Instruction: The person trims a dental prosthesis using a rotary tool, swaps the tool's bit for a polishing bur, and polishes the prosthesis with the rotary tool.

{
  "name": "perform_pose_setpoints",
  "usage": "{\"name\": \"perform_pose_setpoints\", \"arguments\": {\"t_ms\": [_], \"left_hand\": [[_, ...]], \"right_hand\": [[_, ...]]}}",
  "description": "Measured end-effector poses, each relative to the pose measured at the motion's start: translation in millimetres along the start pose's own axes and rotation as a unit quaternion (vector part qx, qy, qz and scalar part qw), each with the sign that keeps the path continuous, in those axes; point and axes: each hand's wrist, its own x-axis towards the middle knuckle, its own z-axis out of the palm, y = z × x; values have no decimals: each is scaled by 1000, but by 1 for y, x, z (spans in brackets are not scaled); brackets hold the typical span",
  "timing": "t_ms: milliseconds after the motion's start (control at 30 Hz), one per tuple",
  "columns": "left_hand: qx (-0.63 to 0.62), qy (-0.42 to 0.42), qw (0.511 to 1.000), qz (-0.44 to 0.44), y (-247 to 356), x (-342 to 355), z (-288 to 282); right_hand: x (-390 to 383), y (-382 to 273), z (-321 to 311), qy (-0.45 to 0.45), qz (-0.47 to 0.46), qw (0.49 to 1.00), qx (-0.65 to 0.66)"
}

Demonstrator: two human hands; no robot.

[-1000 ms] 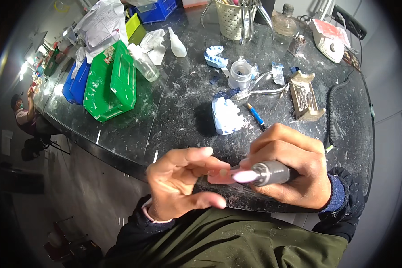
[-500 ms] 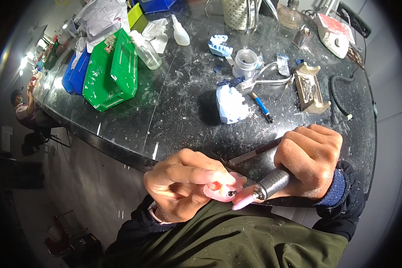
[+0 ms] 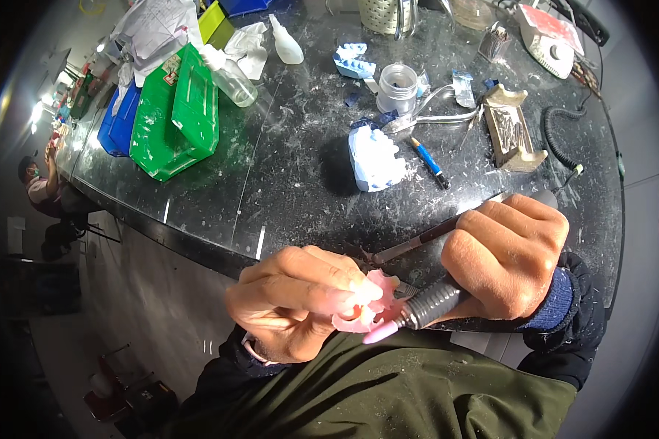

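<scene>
Between the fingertips and thumb of my left hand (image 3: 282, 296) is a pink denture plate (image 3: 383, 282), its edge ragged and partly hidden by the fingers. My right hand (image 3: 507, 256) grips a dark ribbed rotary handpiece (image 3: 436, 301) with its fingers wrapped round it. A tapered pink grinding stone (image 3: 380, 333) sticks out of the handpiece at the denture plate's lower edge; whether they touch, I cannot tell. Behind the hands, a slim dark-handled tool (image 3: 417, 243) lies slanted near the bench edge. An olive apron (image 3: 388, 388) covers my lap below.
On the black bench (image 3: 285, 161) stand a pale blue dental cast (image 3: 375, 161), a smaller cast (image 3: 354, 61), a clear jar (image 3: 397, 88), pliers (image 3: 447, 117), a blue pencil (image 3: 429, 162) and a wooden bur holder (image 3: 511, 128). Green (image 3: 198, 110) and blue bins are at left. A person (image 3: 42, 179) sits far left.
My left hand has tilted the denture plate, so more of its pink surface shows. The grinding stone has shifted slightly left and up along its edge. The whole view has moved a little.
</scene>
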Motion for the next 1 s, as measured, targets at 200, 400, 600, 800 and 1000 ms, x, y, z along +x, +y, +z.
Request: {"name": "perform_pose_setpoints", "arguments": {"t_ms": [200,400,600,800,1000], "left_hand": [[-47,16,997,-52,5,-2,0],[-25,22,998,-45,2,-1,3],[-16,8,998,-57,8,1,2],[-72,81,992,-58,7,1,12],[-35,107,993,-41,4,-2,16]], "right_hand": [[-3,1,3,-3,3,1000,-6],[-2,1,2,-12,11,1000,-3],[1,0,-3,-19,11,1000,-13],[-1,-1,0,-17,7,1000,-14],[-2,-1,0,-32,-22,999,-26]]}}
